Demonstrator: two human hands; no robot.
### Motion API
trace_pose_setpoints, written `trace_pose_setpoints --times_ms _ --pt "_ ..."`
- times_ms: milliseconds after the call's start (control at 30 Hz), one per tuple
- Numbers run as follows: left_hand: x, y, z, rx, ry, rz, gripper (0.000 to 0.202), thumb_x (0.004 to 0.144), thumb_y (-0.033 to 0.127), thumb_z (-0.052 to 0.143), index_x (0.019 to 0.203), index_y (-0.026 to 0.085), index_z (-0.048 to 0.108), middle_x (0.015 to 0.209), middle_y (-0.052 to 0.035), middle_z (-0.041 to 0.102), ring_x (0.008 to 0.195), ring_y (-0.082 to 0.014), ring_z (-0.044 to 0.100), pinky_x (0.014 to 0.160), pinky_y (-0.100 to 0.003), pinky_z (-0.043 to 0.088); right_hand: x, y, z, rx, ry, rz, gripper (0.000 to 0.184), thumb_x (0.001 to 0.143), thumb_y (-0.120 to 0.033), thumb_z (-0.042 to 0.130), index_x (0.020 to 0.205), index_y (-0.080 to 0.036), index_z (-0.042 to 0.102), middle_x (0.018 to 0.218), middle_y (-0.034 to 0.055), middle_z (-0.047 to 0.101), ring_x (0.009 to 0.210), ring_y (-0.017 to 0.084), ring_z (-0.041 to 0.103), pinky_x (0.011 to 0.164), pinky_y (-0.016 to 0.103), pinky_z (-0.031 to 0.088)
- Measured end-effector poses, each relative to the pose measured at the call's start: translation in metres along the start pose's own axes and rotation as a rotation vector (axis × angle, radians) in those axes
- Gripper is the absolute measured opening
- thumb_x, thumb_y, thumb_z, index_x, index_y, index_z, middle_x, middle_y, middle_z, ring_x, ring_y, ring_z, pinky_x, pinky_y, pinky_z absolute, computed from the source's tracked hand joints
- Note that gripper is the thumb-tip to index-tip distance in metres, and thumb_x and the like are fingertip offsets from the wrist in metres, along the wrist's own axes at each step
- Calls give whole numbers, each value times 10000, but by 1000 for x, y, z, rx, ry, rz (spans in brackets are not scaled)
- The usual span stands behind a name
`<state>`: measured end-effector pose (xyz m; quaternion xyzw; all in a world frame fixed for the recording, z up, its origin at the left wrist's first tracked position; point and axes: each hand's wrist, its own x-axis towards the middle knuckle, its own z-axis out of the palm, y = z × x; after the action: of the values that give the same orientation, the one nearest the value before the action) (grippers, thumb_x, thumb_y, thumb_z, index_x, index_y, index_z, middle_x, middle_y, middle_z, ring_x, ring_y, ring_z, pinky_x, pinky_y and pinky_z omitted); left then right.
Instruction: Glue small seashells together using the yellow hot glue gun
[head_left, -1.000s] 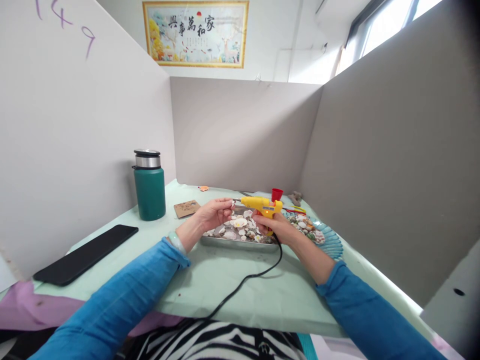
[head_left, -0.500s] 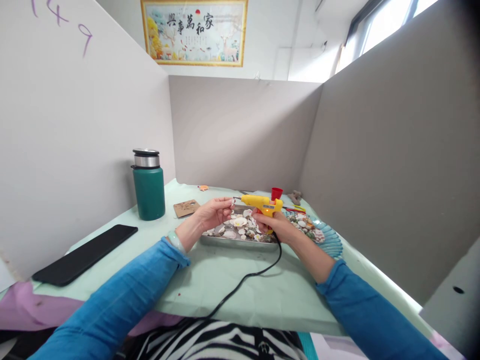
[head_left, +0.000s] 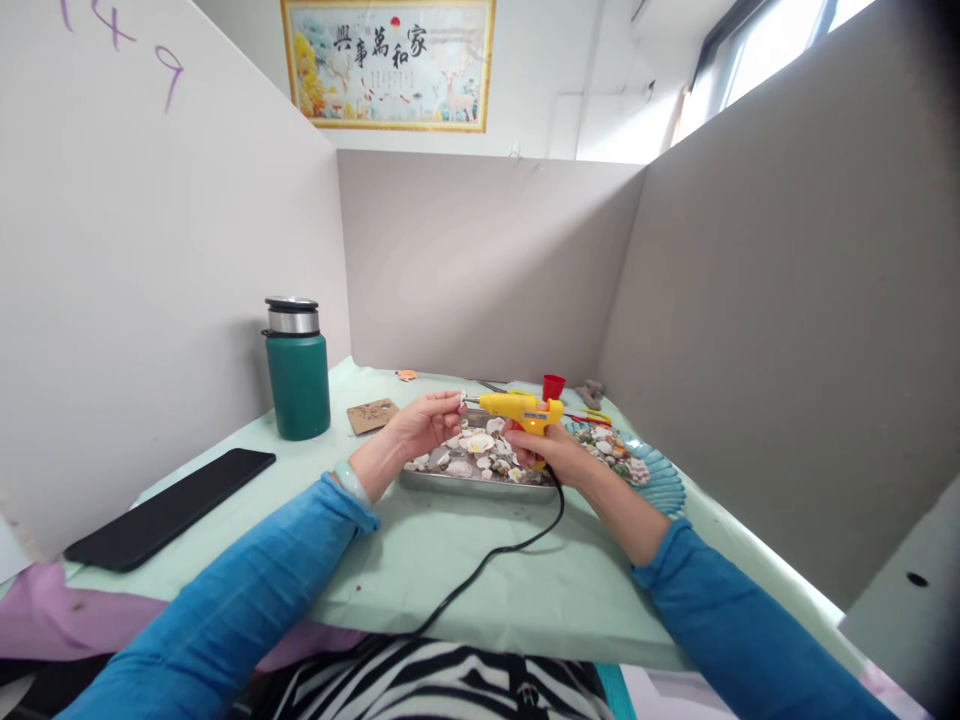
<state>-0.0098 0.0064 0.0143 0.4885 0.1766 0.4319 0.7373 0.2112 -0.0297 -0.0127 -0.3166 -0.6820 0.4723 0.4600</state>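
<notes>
My right hand (head_left: 551, 455) grips a yellow glue gun (head_left: 519, 408) by its handle, nozzle pointing left. My left hand (head_left: 421, 428) pinches a small pale shell (head_left: 463, 398) between thumb and fingers, held right at the nozzle tip. Both hands hover above a metal tray (head_left: 450, 484) filled with several shells. The gun's black cord (head_left: 487, 560) runs down over the near table edge.
A blue scalloped dish (head_left: 664, 483) with more shells lies right of the tray. A green flask (head_left: 297, 370) stands at the left, a black phone (head_left: 169, 506) nearer me, a brown card (head_left: 373, 415), a red cup (head_left: 553, 387). Grey partition walls enclose the table.
The glue gun and the pinched shell have drawn slightly closer together; otherwise both hands stay in place over the tray.
</notes>
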Motion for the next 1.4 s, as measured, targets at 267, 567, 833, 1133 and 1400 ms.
trace_pose_setpoints --times_ms 267,567,833,1133,1400 --pt "-1 0 0 14 -17 -24 80 717 103 669 746 90 596 607 1 573 444 -40 491 494 -177 479 0 0 0 41 11 -22 280 734 -413 669 828 -175 555 531 -66 410 452 63 331 445 226 230" --pt "1 -1 -4 12 -4 -14 47 748 107 640 770 98 599 555 10 548 452 -56 512 506 -182 482 0 -1 0 13 2 10 284 727 -414 672 817 -172 551 524 -66 410 453 62 335 445 224 230" --pt "1 -1 -3 9 7 -17 76 722 86 659 775 91 604 605 -5 586 445 -46 511 498 -180 481 0 -1 1 5 17 3 302 710 -434 679 810 -178 554 526 -63 420 452 65 346 442 225 244" --pt "-2 0 3 16 17 -26 89 696 74 672 750 85 602 607 -8 591 440 -46 504 487 -183 482 0 -1 1 17 13 -1 298 721 -429 674 814 -175 550 524 -67 404 454 62 338 445 222 241" --pt "0 0 0 14 10 -8 57 737 100 649 767 94 600 575 4 562 440 -53 508 497 -183 480 0 -2 1 -22 -24 1 292 725 -438 666 809 -182 552 495 -68 418 448 68 329 448 232 235"
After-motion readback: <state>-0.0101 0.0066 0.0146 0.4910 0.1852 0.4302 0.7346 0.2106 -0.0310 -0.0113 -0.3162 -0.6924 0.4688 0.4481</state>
